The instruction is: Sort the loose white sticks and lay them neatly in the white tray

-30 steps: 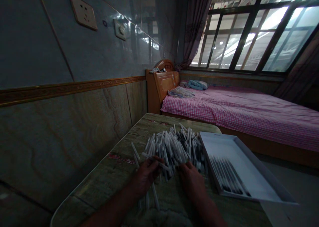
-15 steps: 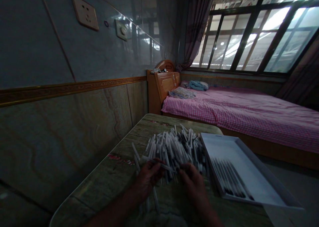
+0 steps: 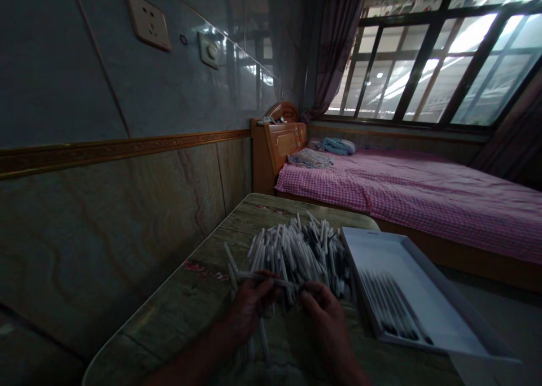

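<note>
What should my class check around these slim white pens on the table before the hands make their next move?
1. Slim white pen held between left hand and right hand: ok, both hands are on it.
2. Loose heap of white pens: not ok, they lie crossed and jumbled.
3. Stray pens on the mottled green-brown table: not ok, several lie apart from the heap.
4. Lined-up pens in the shallow white rectangular tray: ok, they lie parallel.
5. Tray position: not ok, its near corner juts past the table edge.
6. Held pen's tip: cannot tell, too small.
</note>
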